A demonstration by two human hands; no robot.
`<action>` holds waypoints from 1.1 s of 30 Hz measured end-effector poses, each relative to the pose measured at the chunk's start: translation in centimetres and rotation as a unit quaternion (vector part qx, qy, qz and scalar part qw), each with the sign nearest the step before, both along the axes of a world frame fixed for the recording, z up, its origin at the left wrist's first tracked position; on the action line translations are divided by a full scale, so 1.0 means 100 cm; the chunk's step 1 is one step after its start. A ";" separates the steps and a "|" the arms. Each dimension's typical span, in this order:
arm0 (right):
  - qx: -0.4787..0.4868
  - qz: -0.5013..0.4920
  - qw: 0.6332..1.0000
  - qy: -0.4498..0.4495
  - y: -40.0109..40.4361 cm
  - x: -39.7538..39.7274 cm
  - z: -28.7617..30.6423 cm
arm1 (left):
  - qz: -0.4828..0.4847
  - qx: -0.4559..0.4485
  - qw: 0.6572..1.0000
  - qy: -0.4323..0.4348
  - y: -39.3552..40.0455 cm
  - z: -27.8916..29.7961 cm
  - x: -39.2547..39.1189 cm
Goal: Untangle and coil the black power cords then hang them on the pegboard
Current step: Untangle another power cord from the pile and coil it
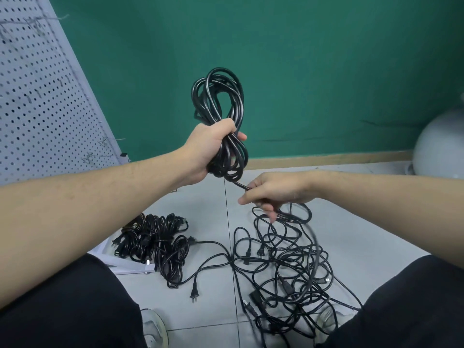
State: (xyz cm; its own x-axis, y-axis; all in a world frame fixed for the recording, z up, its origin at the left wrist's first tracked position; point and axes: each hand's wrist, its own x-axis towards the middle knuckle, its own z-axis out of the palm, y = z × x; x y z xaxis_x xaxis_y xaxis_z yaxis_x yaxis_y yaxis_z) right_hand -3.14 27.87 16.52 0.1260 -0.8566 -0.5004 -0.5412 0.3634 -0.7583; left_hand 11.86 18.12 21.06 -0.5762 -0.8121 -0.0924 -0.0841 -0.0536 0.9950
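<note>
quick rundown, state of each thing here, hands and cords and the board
left hand: grips the coiled cord, raised
coiled cord: looped in a bundle, its tail runs down to the right hand
right hand: fingers curled round the cord's tail
tangled cords: loose heap on the floor, not coiled
bundled cords: coiled, lying on the floor at left
pegboard: leaning, no black cords hung on it in view

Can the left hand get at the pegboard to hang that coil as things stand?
Probably not yet. The left hand grips the coiled cord, but its tail runs to the right hand and the tangled pile. The pegboard stands unobstructed to the left.
</note>
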 end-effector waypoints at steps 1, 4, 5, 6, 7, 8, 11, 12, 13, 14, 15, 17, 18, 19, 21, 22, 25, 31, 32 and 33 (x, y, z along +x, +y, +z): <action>0.007 0.003 1.000 0.017 0.002 -0.003 0.000 | 0.017 -0.018 1.000 -0.019 -0.006 -0.002 0.002; 0.015 0.023 0.997 0.075 0.008 -0.016 0.004 | 0.052 -0.044 0.996 -0.065 -0.023 -0.009 0.010; 0.009 0.017 0.997 0.074 0.010 -0.020 0.006 | 0.057 -0.048 0.994 -0.082 -0.029 -0.011 0.013; -0.003 0.000 0.998 0.058 0.010 -0.023 0.009 | 0.058 -0.053 0.992 -0.102 -0.034 -0.014 0.017; -0.020 -0.026 0.999 0.034 0.010 -0.026 0.012 | 0.053 -0.056 0.990 -0.121 -0.039 -0.016 0.020; -0.042 -0.056 0.997 0.012 0.008 -0.027 0.016 | 0.046 -0.057 0.988 -0.137 -0.042 -0.018 0.022; -0.107 -0.111 0.988 -0.015 0.004 -0.025 0.024 | 0.015 -0.051 0.984 -0.170 -0.044 -0.023 0.024; -0.120 -0.115 0.986 -0.016 0.003 -0.023 0.026 | 0.008 -0.050 0.983 -0.176 -0.043 -0.023 0.023; -0.131 -0.117 0.984 -0.013 0.002 -0.021 0.027 | 0.003 -0.052 0.981 -0.186 -0.041 -0.023 0.022; -0.142 -0.120 0.982 -0.008 0.002 -0.018 0.028 | -0.003 -0.061 0.978 -0.201 -0.040 -0.024 0.021; -0.158 -0.126 0.979 -0.005 0.002 -0.016 0.030 | -0.010 -0.072 0.973 -0.219 -0.038 -0.024 0.021; -0.199 -0.148 0.969 -0.014 0.000 -0.011 0.032 | -0.028 -0.084 0.965 -0.249 -0.033 -0.022 0.020; -0.216 -0.161 0.963 -0.023 -0.001 -0.009 0.033 | -0.039 -0.080 0.963 -0.253 -0.032 -0.022 0.019; -0.230 -0.173 0.957 -0.031 -0.001 -0.006 0.034 | -0.050 -0.078 0.963 -0.252 -0.031 -0.020 0.018; -0.253 -0.190 0.948 -0.035 -0.002 -0.002 0.036 | -0.071 -0.089 0.963 -0.246 -0.031 -0.020 0.016; -0.265 -0.198 0.943 -0.030 -0.003 0.000 0.037 | -0.082 -0.098 0.962 -0.242 -0.032 -0.021 0.016; -0.287 -0.230 0.930 0.016 -0.006 0.002 0.042 | -0.124 -0.133 0.947 -0.263 -0.033 -0.025 0.016; -0.239 -0.201 0.948 -0.060 -0.009 0.004 0.043 | -0.177 -0.178 0.915 -0.317 -0.028 -0.028 0.013; -0.236 -0.194 0.949 -0.075 -0.008 0.001 0.043 | -0.175 -0.179 0.916 -0.314 -0.027 -0.030 0.013; -0.235 -0.188 0.950 -0.086 -0.007 -0.001 0.044 | -0.173 -0.179 0.918 -0.308 -0.026 -0.031 0.015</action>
State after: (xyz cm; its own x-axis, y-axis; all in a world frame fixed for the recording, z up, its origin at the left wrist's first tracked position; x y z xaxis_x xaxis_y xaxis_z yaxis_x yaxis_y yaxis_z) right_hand -3.22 27.16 20.92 -0.1876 -0.9810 -0.0505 -0.2941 0.1051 -0.9500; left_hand 13.32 15.51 17.97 -0.7336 -0.6319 -0.2501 -0.5870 0.4036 0.7018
